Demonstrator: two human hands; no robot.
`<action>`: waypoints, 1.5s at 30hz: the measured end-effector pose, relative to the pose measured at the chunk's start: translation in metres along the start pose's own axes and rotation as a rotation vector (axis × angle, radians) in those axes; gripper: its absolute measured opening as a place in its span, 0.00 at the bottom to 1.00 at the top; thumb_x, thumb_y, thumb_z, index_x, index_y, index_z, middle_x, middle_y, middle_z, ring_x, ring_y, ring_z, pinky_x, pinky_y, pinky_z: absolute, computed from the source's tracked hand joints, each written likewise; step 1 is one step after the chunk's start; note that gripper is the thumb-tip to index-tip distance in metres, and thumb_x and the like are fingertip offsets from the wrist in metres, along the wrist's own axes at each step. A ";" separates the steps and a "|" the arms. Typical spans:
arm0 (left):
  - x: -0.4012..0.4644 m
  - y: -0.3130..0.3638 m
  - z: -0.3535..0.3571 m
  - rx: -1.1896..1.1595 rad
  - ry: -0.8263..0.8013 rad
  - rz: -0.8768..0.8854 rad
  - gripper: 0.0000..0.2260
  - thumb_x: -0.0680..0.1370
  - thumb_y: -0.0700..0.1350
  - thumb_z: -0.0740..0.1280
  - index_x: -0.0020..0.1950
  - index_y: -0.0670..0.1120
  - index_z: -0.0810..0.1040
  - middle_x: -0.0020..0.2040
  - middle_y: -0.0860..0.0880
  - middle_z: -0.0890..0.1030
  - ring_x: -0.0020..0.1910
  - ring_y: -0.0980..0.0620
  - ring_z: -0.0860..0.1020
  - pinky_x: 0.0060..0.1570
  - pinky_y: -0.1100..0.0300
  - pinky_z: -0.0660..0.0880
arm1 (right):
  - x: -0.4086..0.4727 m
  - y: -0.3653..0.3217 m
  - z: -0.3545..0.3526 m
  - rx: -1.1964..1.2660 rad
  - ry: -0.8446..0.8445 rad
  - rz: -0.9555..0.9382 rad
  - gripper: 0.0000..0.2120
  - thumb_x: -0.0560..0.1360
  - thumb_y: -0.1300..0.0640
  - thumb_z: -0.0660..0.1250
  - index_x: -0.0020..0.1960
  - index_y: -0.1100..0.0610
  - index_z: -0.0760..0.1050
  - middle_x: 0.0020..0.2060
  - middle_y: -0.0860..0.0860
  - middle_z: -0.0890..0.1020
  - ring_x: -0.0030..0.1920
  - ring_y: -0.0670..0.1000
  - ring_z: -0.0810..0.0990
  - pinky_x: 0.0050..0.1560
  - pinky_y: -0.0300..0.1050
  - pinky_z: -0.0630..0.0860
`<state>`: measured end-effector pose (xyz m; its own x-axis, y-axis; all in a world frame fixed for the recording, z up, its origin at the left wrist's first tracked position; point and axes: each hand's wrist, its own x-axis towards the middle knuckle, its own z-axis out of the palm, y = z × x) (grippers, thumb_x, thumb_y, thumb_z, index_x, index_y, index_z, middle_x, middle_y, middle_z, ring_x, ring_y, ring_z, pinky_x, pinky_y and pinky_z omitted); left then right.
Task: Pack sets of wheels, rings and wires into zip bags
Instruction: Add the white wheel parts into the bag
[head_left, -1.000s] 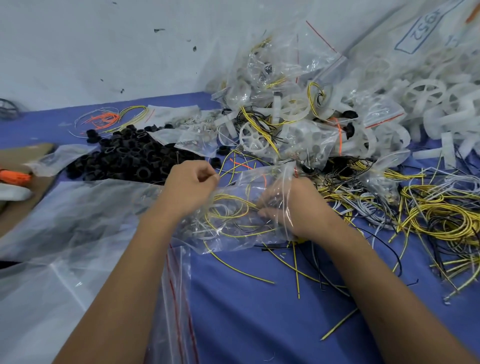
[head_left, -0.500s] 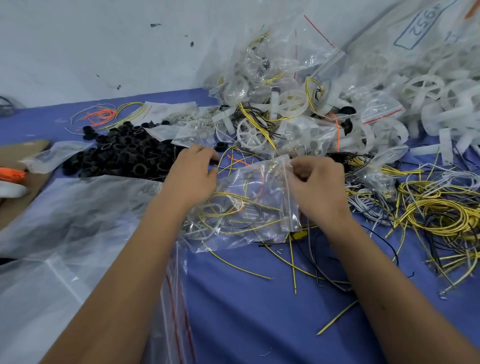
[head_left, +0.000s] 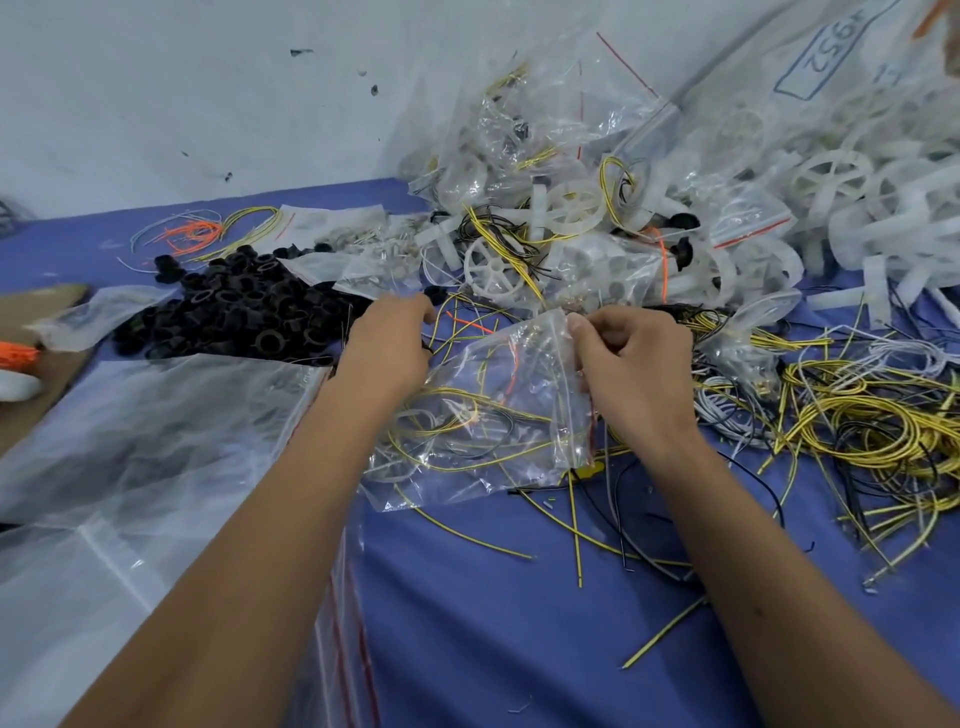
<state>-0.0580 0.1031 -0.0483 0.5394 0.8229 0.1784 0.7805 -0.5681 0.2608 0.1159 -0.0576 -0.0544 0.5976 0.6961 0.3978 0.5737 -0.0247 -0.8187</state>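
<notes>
Head view: clear zip bag (head_left: 488, 415) at frame centre, lying between both hands on blue table cover (head_left: 519, 623). Long axis roughly left to right across the frame, red-lined zip mouth turned right, closed bottom toward lower left. Inside: yellow and black wires, one orange wire, a white ring near the bottom. Right hand (head_left: 636, 374) pinching the mouth edge at its upper corner, fingers curled on the plastic. Left hand (head_left: 389, 348) at the bag's upper left corner, fingers curled downward; actual grip on the bag hidden, cannot tell. Heap of black rings (head_left: 234, 312) at left. Filled bags and white wheels (head_left: 571, 208) piled at upper right. Loose yellow wires (head_left: 857, 431) at right. Large empty plastic bags (head_left: 130, 441) at lower left. White wall (head_left: 208, 78) behind, scuffed with dark marks.
</notes>
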 end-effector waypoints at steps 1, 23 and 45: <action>-0.001 0.000 0.000 -0.004 0.004 -0.016 0.12 0.76 0.38 0.72 0.59 0.42 0.81 0.56 0.38 0.80 0.57 0.37 0.77 0.53 0.48 0.75 | 0.000 0.000 0.000 0.005 0.009 -0.003 0.14 0.81 0.52 0.68 0.39 0.56 0.83 0.29 0.47 0.83 0.31 0.46 0.82 0.39 0.54 0.82; -0.041 0.081 0.008 -0.590 0.070 0.253 0.14 0.81 0.37 0.61 0.61 0.50 0.81 0.54 0.47 0.77 0.55 0.49 0.75 0.57 0.50 0.74 | 0.007 0.006 -0.005 0.300 0.010 -0.026 0.12 0.77 0.55 0.74 0.60 0.55 0.82 0.43 0.52 0.86 0.38 0.48 0.84 0.37 0.40 0.79; -0.033 0.061 0.002 -0.485 0.308 0.462 0.07 0.78 0.36 0.71 0.52 0.47 0.81 0.52 0.48 0.74 0.45 0.59 0.75 0.46 0.71 0.70 | 0.005 0.011 -0.010 0.272 -0.406 0.005 0.08 0.79 0.65 0.69 0.50 0.56 0.85 0.41 0.51 0.88 0.34 0.48 0.84 0.34 0.41 0.79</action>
<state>-0.0275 0.0409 -0.0405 0.6102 0.5032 0.6119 0.2287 -0.8514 0.4720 0.1305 -0.0614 -0.0577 0.3017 0.9215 0.2445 0.3717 0.1224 -0.9202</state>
